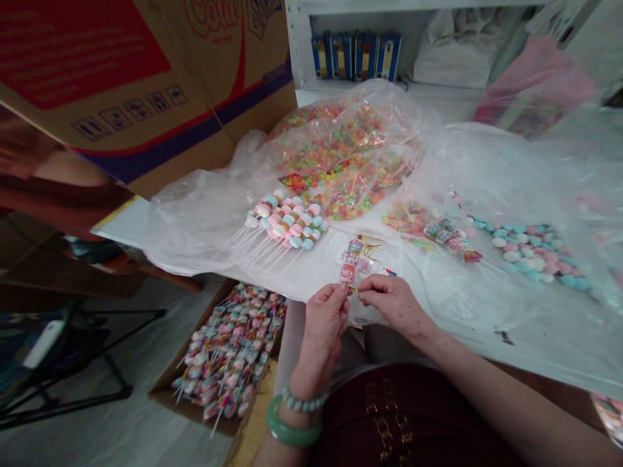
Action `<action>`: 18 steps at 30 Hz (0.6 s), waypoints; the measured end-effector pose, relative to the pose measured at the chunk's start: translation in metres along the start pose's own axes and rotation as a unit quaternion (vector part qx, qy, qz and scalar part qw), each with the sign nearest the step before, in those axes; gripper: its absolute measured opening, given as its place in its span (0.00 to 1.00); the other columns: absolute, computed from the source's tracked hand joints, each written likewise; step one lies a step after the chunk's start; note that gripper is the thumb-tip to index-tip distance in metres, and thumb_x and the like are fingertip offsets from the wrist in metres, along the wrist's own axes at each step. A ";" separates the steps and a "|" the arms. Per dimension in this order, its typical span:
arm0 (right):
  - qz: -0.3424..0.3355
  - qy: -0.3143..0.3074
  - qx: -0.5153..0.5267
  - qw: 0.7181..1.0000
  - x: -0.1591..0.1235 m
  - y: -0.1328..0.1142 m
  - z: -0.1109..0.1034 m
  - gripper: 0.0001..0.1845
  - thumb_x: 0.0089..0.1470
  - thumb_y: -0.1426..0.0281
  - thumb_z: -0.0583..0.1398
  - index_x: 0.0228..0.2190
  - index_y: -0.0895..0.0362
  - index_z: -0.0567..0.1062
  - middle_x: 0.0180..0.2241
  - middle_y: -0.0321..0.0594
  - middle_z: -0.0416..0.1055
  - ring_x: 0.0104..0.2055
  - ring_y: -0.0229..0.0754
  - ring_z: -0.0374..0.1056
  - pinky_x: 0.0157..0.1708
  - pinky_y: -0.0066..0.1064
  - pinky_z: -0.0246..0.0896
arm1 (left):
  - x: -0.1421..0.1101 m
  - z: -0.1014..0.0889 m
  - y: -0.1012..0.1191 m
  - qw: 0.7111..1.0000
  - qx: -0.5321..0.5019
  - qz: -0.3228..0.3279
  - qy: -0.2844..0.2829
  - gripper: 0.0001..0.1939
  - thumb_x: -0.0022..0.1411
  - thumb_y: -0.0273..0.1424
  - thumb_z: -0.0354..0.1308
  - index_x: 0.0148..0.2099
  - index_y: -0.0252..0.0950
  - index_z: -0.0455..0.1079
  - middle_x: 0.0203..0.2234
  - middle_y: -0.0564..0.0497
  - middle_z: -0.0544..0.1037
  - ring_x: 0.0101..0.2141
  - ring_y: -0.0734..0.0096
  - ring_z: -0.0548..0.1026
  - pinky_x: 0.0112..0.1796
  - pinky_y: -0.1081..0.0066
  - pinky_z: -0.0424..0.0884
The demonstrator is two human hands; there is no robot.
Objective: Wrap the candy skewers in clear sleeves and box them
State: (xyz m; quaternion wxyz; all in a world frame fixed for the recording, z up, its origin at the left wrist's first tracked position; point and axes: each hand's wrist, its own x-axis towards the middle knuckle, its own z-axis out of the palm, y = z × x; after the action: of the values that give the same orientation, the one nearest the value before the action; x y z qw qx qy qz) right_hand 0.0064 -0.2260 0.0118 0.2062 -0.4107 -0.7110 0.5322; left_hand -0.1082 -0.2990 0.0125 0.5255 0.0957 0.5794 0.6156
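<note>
Green-bangled left hand (pixel 325 318) and right hand (pixel 394 303) pinch a bagged candy skewer (pixel 352 261).

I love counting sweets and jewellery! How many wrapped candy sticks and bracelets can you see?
Wrapped candy sticks: 2 (the held stick between the left hand and right hand, and the far stick)
Green bangles: 1 (green bangle)
Beaded bracelets: 1 (beaded bracelet)
Total: 4

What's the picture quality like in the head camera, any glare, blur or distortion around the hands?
Head view: dim, soft light; pale glare across the plastic sheet; wide-angle bowing stretches the cardboard box at the edge; the left hand and right hand look reasonably clear, the candy packet slightly soft.
</note>
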 end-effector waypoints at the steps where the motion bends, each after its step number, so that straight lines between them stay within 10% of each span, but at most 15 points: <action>1: 0.020 -0.001 0.038 0.999 0.003 0.002 0.000 0.05 0.44 0.72 0.57 0.22 0.56 0.74 0.20 0.31 0.68 0.26 0.36 0.63 0.28 0.26 0.56 | 0.000 0.000 -0.001 1.000 0.000 -0.004 -0.006 0.17 0.47 0.41 0.65 0.27 0.33 0.65 0.12 0.62 0.61 0.10 0.88 0.50 0.13 0.81 0.44; 9: -0.002 0.053 -0.038 0.998 0.006 0.006 0.007 0.07 0.45 0.68 0.58 0.19 0.56 0.70 0.20 0.30 0.65 0.26 0.35 0.60 0.28 0.26 0.51 | 0.003 0.002 -0.008 0.997 0.074 0.006 -0.011 0.17 0.48 0.41 0.64 0.24 0.33 0.65 0.11 0.61 0.60 0.11 0.86 0.51 0.14 0.79 0.44; 18: 0.088 0.002 0.201 0.976 0.006 0.004 0.004 0.05 0.37 0.69 0.59 0.18 0.58 0.70 0.16 0.29 0.63 0.22 0.33 0.56 0.25 0.26 0.50 | 0.007 0.003 -0.009 0.995 0.098 0.030 0.001 0.18 0.48 0.43 0.63 0.23 0.33 0.65 0.11 0.60 0.60 0.12 0.85 0.52 0.15 0.79 0.45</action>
State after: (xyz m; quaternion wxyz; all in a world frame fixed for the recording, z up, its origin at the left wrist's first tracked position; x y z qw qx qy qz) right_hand 0.0016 -0.2227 0.0062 0.2385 -0.4230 -0.5500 0.6794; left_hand -0.1040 -0.2944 0.0028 0.4942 0.1633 0.6343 0.5717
